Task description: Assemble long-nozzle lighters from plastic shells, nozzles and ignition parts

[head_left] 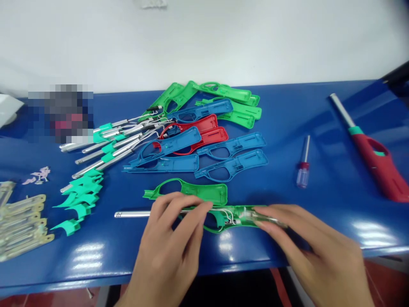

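Observation:
My left hand (175, 234) is closed over a green lighter shell half (238, 211), pressing near a silver barrel tube (132, 214) that sticks out to the left. White wires (227, 212) and a green trigger (219, 218) lie inside this shell. At its right end, my right hand (313, 247) pinches a translucent fuel tank (270, 219), tilted and partly hidden by the fingers. Just behind my left hand lies another green shell half (211, 192), its hollow side up.
Blue shell halves (236, 145), red ones (211, 132) and green ones (238, 111) lie behind. Wired barrel tubes (108, 149), green triggers (79, 196) and fuel tanks (25, 221) are at left. A screwdriver (303, 168) and a red lighter (373, 155) lie at right.

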{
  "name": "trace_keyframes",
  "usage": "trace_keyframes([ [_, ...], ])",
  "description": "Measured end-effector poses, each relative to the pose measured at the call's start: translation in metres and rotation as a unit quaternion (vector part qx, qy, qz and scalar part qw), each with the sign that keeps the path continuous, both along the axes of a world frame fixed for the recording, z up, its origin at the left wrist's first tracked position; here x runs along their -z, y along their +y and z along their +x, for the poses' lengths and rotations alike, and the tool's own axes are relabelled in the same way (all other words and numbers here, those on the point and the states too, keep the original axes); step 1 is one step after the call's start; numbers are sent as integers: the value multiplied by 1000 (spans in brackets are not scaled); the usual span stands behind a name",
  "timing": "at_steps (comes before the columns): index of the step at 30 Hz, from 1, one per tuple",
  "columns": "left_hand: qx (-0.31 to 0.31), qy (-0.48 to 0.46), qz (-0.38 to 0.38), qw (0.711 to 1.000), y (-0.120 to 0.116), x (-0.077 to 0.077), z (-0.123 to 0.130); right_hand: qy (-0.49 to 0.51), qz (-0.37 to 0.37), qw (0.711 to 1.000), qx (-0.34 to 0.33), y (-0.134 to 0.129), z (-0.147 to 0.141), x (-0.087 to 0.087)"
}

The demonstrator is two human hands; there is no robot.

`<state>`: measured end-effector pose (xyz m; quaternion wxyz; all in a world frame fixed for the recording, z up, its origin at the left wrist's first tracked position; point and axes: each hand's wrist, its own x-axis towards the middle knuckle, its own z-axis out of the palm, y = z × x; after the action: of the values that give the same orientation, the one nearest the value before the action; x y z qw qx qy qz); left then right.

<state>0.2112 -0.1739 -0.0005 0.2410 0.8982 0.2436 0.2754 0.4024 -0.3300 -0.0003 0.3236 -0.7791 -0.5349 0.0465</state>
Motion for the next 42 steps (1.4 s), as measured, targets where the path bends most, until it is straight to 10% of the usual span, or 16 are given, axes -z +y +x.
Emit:
trace_keyframes([
  [11,195,215,145,946,23,-36,42,13,39,996,76,2,-6,6],
  [42,286,359,337,822,11,-52,59,57,100,988,103,8,-13,16],
])
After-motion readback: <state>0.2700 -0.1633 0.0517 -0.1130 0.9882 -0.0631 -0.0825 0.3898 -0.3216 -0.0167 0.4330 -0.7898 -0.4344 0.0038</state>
